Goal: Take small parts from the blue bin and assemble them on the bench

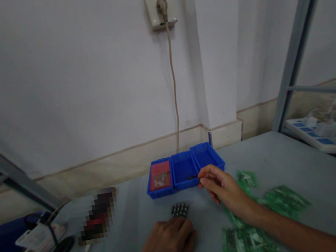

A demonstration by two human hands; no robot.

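Observation:
My right hand [221,188] hovers at the front edge of the middle blue bin [184,170], thumb and forefinger pinched on something too small to make out. My left hand [168,244] rests palm down on the grey table, fingers curled against a small dark block of metal parts [180,209]. The left blue bin [160,179] holds a red pad and a clear bag. The right blue bin [207,156] stands just behind my right hand. Green circuit boards [283,199] lie scattered under and beside my right forearm.
A power strip and cables [29,243] lie at the table's left edge, beside a blurred dark object [97,215]. A cord hangs from a wall socket [160,9] behind the bins. Metal frame posts stand left and right; a cluttered shelf [327,133] sits at right.

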